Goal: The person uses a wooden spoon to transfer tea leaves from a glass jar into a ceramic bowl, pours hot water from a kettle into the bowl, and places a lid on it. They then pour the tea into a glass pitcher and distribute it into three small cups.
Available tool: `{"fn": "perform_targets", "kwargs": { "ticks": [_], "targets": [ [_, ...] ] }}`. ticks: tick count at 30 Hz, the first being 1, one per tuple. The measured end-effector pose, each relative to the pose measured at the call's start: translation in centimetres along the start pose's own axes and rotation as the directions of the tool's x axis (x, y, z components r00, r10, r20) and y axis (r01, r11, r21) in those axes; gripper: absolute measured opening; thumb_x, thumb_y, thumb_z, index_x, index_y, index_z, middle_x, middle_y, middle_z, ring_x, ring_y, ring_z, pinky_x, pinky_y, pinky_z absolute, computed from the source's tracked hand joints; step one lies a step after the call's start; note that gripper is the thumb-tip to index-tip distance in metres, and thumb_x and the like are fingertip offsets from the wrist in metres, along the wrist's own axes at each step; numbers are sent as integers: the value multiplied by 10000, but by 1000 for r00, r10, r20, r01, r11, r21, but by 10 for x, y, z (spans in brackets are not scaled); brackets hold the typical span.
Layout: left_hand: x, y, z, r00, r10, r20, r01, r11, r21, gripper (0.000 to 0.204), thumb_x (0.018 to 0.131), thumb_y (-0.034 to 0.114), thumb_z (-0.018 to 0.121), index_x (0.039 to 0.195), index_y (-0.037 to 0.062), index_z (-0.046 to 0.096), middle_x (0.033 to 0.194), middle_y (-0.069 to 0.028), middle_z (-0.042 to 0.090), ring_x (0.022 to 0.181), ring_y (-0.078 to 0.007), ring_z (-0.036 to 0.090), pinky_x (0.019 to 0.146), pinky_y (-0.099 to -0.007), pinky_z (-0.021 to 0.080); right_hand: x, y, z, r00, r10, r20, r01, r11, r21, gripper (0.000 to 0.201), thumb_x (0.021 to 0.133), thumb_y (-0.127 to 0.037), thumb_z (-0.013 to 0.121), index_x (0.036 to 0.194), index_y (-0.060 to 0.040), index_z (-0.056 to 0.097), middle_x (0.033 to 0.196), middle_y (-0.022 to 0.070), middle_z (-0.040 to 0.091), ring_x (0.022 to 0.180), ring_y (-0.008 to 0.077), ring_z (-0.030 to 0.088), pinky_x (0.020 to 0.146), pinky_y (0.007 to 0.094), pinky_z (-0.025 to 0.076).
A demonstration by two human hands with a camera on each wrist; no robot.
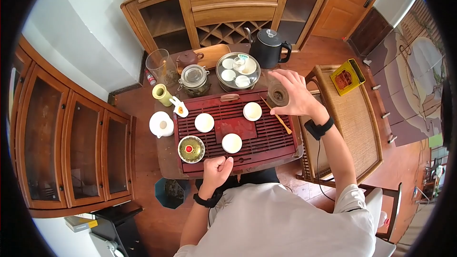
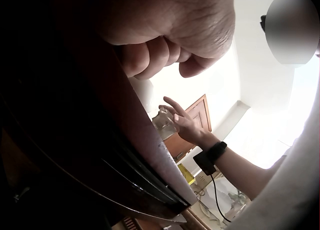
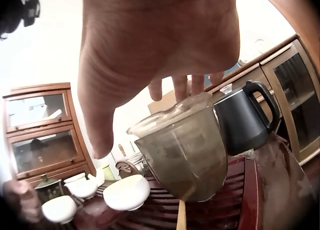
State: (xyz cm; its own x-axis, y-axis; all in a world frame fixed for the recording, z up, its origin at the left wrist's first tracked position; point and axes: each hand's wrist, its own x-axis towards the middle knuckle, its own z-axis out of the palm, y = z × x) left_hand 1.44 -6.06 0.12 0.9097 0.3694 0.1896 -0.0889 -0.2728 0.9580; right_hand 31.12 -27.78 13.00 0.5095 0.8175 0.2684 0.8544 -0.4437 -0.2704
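A glass pitcher (image 1: 277,96) stands at the right end of the dark red slatted tea tray (image 1: 281,150). Around its rim my right hand (image 1: 297,96) is spread, thumb and fingers apart; in the right wrist view that hand (image 3: 160,45) is just above the pitcher (image 3: 182,150), with a visible space between thumb and glass. My left hand (image 1: 217,171) is curled at the tray's front edge, holding nothing visible, near a white cup (image 1: 232,143). Two more white cups (image 1: 204,123) (image 1: 252,111) sit on the tray. A wooden stick (image 1: 278,118) lies beside the pitcher.
Behind the tray are a black kettle (image 1: 270,50), a round tin of cups (image 1: 238,85), a lidded jar (image 1: 194,77) and a clay teapot (image 1: 189,59). At left stand a white pot (image 1: 161,124) and a filled bowl (image 1: 191,149). A yellow tin (image 1: 347,77) is at right.
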Motion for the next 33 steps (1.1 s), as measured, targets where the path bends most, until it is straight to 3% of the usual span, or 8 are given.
{"fn": "perform_targets", "kwargs": {
  "ticks": [4, 5, 6, 9, 12, 19, 26, 33],
  "targets": [
    [0, 1, 0, 1000, -3, 0, 3, 1000, -7, 542, 969, 76, 744, 619, 36, 332, 545, -31, 279, 506, -122, 258, 472, -353, 225, -11, 6, 6, 966, 107, -236, -80, 989, 124, 735, 821, -419, 878, 1396, -57, 596, 1273, 171, 594, 1196, 348, 570, 1050, 461, 474],
    [1, 1, 0, 1000, -6, -1, 6, 1000, -8, 542, 969, 76, 744, 619, 36, 332, 545, -31, 279, 506, -122, 258, 472, -353, 225, -17, 4, 11, 925, 156, -347, -91, 976, 196, 532, 861, -387, 844, 1187, -16, 645, 1073, 136, 601, 999, 306, 590, 912, 420, 507],
    [1, 2, 0, 1000, -3, 0, 3, 1000, -5, 541, 969, 75, 743, 619, 36, 332, 545, -31, 278, 505, -122, 259, 472, -353, 224, -21, 2, 12, 871, 143, -470, -70, 983, 168, 405, 865, -307, 871, 1027, -34, 621, 952, 107, 568, 811, 254, 575, 692, 382, 494],
    [1, 4, -1, 1000, -5, 0, 5, 1000, -9, 544, 971, 69, 740, 623, 39, 323, 553, -16, 271, 521, -107, 249, 480, -346, 210, -41, -9, 25, 738, 197, -646, -97, 978, 186, 455, 907, -214, 873, 753, -73, 469, 699, 27, 454, 578, 129, 418, 514, 327, 317],
    [1, 5, 0, 1000, -13, 3, 13, 1000, -20, 550, 977, 67, 737, 625, 45, 315, 561, 0, 263, 539, -93, 237, 487, -340, 196, -66, -24, 51, 689, 396, -607, -189, 907, 377, 525, 951, -178, 844, 662, -73, 419, 592, 23, 407, 517, 131, 369, 482, 337, 285],
    [1, 2, -2, 999, -16, 29, 16, 1000, -8, 544, 972, 73, 741, 618, 42, 330, 546, -16, 270, 510, -107, 254, 478, -349, 216, -104, -88, 94, 785, 536, -311, -224, 713, 664, 596, 1041, -123, 725, 565, -63, 371, 514, 18, 355, 465, 126, 318, 455, 351, 252],
    [1, 4, -2, 999, -31, 35, 30, 1000, 8, 549, 972, 75, 742, 617, 43, 325, 542, -16, 277, 506, -108, 260, 477, -346, 216, -107, -113, 130, 871, 430, -238, -138, 678, 722, 536, 1038, -85, 689, 590, -39, 399, 534, 56, 359, 470, 169, 322, 467, 381, 269],
    [2, 4, -2, 999, -23, 39, 22, 1000, 12, 546, 969, 74, 742, 605, 38, 337, 530, -22, 286, 492, -110, 268, 472, -352, 219, -80, -119, 111, 931, 279, -236, -67, 765, 641, 529, 1005, -121, 744, 611, -46, 400, 553, 82, 378, 469, 245, 363, 466, 401, 300]
  ]
}}
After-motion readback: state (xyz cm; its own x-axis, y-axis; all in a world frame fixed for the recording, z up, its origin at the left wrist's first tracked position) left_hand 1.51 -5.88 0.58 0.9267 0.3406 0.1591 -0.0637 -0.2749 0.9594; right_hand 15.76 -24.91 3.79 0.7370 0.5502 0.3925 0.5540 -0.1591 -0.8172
